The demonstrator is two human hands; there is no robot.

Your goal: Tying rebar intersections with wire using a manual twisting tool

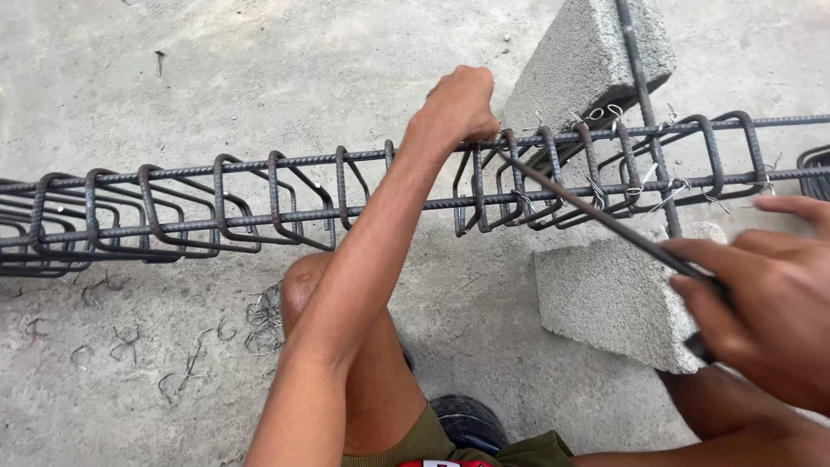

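A long rebar cage (259,195) of dark ribbed bars and square stirrups lies across the view. My left hand (458,104) reaches over my knee and is closed on the top bar and a stirrup near the cage's middle. My right hand (765,298) at the right edge grips a thin dark metal hook tool (596,216), whose tip points at the spot by my left hand. Thin tie wires (670,195) are twisted around the stirrups on the right part.
Two grey concrete blocks hold up the cage: one (588,56) behind it, one (618,298) in front. A single bar (644,104) runs across the cage. Scraps of cut wire (259,320) lie on the concrete floor at the lower left. My knee is below the cage.
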